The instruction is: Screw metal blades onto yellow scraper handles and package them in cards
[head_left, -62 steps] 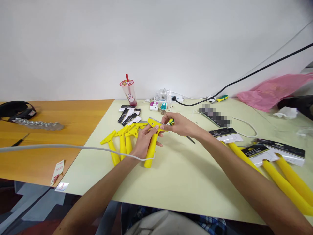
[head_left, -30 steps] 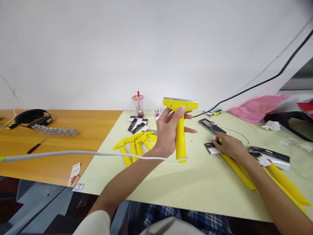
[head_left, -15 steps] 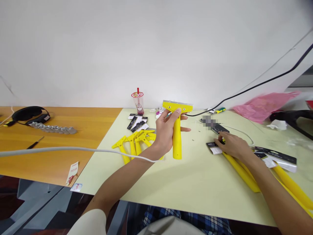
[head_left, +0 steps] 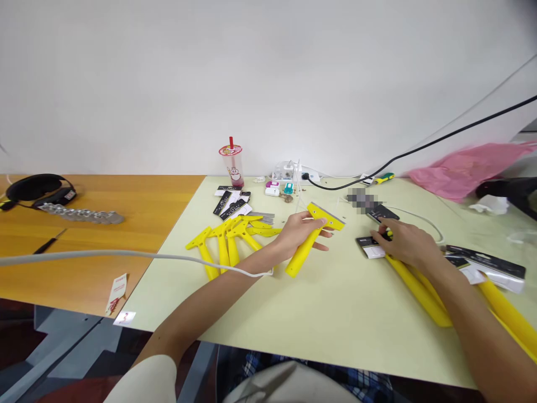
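Note:
My left hand (head_left: 298,230) is closed around a yellow scraper (head_left: 304,252), thumb on its head. The scraper leans with its screwed head up and to the right, a thin metal blade along the top edge. My right hand (head_left: 409,242) is curled over the right part of the table, fingers round a small yellow and dark piece that I cannot make out. Yellow handles (head_left: 423,294) lie partly under that hand and forearm, beside a black and white card pack (head_left: 370,247). Left of my left hand, several yellow scraper handles (head_left: 204,253) lie in a group.
Black card packs (head_left: 232,207) and a lidded drink cup (head_left: 235,170) stand behind the handles. A power strip (head_left: 283,172) with cables lies by the wall. A screwdriver (head_left: 385,178), a pink bag (head_left: 465,168) and clear packaging (head_left: 499,274) are right. A white cable (head_left: 176,256) crosses the view.
My left hand has lowered the scraper and tipped it from upright to a slant, head to the right. My right hand stays at nearly the same spot. The view has shifted slightly.

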### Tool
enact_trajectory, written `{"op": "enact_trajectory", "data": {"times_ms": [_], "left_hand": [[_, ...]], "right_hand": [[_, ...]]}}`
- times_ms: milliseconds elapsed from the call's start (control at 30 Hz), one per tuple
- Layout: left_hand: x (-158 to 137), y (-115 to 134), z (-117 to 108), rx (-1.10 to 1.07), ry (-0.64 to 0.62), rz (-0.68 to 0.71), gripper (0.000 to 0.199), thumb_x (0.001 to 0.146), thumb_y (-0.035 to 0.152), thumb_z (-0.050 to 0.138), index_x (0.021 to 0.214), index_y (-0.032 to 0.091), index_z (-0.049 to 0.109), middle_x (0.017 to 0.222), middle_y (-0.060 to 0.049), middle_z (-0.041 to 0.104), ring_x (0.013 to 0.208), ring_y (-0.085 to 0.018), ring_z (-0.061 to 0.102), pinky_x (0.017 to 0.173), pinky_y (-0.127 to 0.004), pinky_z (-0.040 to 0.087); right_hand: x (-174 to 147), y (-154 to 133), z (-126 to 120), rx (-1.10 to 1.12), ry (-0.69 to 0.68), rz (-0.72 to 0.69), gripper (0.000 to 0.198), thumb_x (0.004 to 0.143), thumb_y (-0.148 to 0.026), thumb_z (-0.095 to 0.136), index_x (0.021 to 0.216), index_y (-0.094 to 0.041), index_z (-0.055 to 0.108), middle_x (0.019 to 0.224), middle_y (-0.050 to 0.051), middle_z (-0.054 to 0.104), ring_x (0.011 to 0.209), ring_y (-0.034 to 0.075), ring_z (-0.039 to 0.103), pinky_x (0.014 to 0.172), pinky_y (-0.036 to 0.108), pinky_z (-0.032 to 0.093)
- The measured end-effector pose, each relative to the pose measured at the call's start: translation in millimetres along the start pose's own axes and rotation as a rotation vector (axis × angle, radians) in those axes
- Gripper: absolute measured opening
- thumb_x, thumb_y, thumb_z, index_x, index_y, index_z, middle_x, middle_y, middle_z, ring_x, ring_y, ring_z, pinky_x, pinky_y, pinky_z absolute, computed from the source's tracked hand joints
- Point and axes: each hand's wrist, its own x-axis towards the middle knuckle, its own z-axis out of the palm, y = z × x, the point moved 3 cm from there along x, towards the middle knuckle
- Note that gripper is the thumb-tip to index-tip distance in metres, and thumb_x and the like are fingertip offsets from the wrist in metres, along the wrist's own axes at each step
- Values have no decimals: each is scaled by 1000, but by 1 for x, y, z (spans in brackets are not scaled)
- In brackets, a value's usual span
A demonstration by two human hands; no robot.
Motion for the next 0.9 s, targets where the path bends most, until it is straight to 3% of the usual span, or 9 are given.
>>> {"op": "enact_trajectory", "data": {"times_ms": [67,200,267,500,600,767,900], "left_hand": [[-2,0,1,38,-20,-7,30,92,29,83,111,14,65,120,-22,78,90,-21,75,65,-33,68],[-5,-5,-1,100,-23,-30,30,95,28,79,111,17,56,123,-22,77,91,-22,76,63,-33,67],[-6,-11,-4,127,-31,-46,29,97,30,76,111,18,54,124,-22,77,92,-22,76,62,-32,66],[-24,-23,-11,110,-51,-66,34,95,34,78,117,19,57,124,-20,76,92,-22,77,60,-27,63],[-37,-21,-10,93,-22,-83,31,95,31,78,116,19,59,118,-18,78,96,-23,78,60,-26,63],[-44,-23,-8,102,-36,-86,26,96,28,74,118,19,62,110,-17,79,98,-26,79,61,-30,65],[-45,-26,-9,112,-53,-79,20,99,27,68,118,19,63,108,-16,79,97,-26,79,60,-31,65]], "right_hand": [[1,2,3,-8,-4,9,31,101,-53,45,93,-27,58,106,14,79,95,34,72,68,41,40],[1,5,9,-8,33,2,36,99,-58,40,93,-26,58,152,11,67,114,34,71,72,42,44],[0,7,11,-6,62,1,39,98,-60,39,93,-26,58,161,7,61,116,34,72,72,43,46],[-5,3,7,12,100,-17,38,100,-57,40,90,-26,60,156,7,66,114,35,74,69,45,48],[-12,-10,3,30,145,-95,34,104,-51,42,97,-25,63,154,9,68,112,35,74,69,45,50],[-14,-30,9,35,202,-214,33,106,-48,45,106,-24,67,150,11,70,98,32,76,66,42,51],[-2,-14,19,-21,239,-144,38,105,-56,51,103,-22,68,142,19,70,77,27,71,57,37,43]]}}
